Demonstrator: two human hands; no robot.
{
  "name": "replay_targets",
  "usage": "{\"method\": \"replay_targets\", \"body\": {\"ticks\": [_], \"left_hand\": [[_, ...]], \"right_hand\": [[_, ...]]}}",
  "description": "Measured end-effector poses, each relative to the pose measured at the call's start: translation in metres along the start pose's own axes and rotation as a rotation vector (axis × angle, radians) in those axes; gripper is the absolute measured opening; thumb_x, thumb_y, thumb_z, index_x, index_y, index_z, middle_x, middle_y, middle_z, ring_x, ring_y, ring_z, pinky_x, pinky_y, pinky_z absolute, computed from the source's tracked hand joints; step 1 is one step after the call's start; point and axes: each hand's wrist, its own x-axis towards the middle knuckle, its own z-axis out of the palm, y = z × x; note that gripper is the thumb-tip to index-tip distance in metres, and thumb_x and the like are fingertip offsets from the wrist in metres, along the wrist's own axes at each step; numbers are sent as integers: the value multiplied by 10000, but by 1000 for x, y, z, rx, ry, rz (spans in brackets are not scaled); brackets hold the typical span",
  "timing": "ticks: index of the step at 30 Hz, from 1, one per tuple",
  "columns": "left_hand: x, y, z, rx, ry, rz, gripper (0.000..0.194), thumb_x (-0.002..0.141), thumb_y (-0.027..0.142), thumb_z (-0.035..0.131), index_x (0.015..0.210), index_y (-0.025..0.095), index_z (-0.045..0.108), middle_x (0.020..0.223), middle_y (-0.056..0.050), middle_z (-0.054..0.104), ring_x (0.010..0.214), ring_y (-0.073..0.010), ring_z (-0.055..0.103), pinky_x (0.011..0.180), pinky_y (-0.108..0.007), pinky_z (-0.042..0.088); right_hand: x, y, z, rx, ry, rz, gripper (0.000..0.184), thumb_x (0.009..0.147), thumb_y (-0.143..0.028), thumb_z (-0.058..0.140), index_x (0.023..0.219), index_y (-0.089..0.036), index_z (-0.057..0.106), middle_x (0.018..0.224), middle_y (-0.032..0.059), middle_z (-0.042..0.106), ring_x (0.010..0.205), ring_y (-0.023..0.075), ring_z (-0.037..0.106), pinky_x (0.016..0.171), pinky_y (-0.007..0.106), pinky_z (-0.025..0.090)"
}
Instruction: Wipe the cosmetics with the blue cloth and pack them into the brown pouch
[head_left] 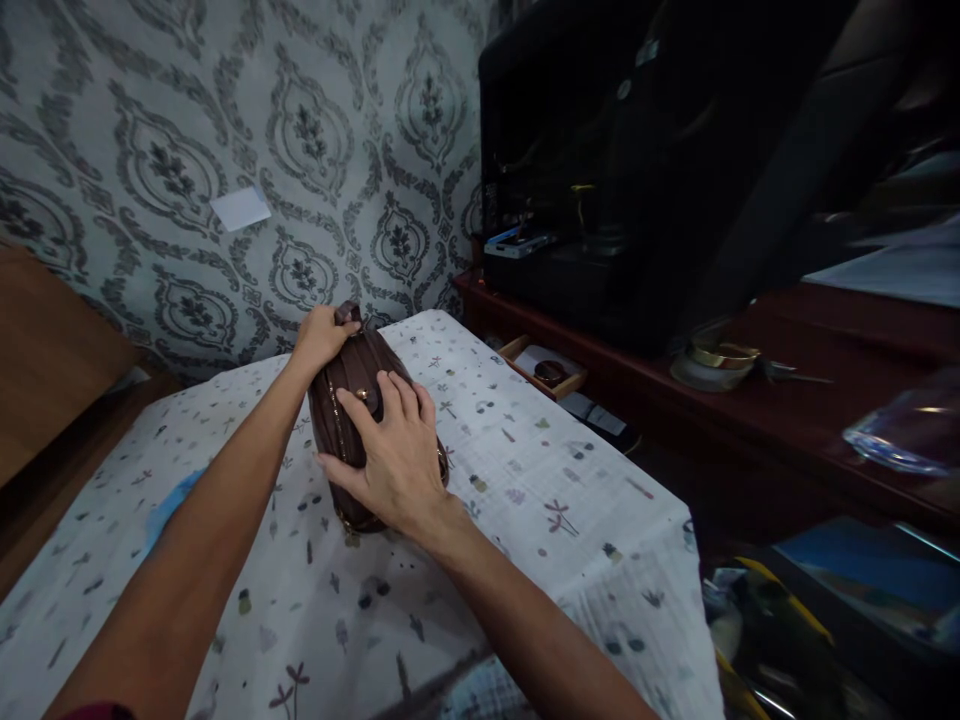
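Observation:
A dark brown leather bag (pixel 346 395) with zips lies on a table covered by a white cloth (pixel 540 490) printed with small flowers. My left hand (pixel 321 335) is closed in a pinch on the bag's far end, at a small tab or zip pull. My right hand (pixel 397 450) lies flat on top of the bag with its fingers stretched out, pressing on it and hiding its near half.
A patterned grey wall stands behind the table. To the right, a dark red wooden unit (pixel 750 400) carries a large black appliance (pixel 622 170), a gold-rimmed dish (pixel 712 362) and a small open tray (pixel 544 368). A wooden board (pixel 45 350) leans at left.

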Motion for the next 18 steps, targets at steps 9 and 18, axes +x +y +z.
{"method": "replay_targets", "body": {"ticks": [9,18], "left_hand": [[-11,3,-3,-153,-8,20,215,686,373,685,692,168,619,611,26,550,638,-150,502,648,-268,395],[-36,-1,-19,-199,-8,24,290,747,340,606,920,132,710,847,-37,713,814,-203,627,789,-294,498]], "right_hand": [[0,0,0,15,17,-6,674,872,-646,650,1403,-236,589,1489,214,499,1431,362,391,1186,564,269],[0,1,1,4,4,5,684,882,-657,631,1425,-245,577,1516,206,479,1457,368,366,1206,578,231]]}}
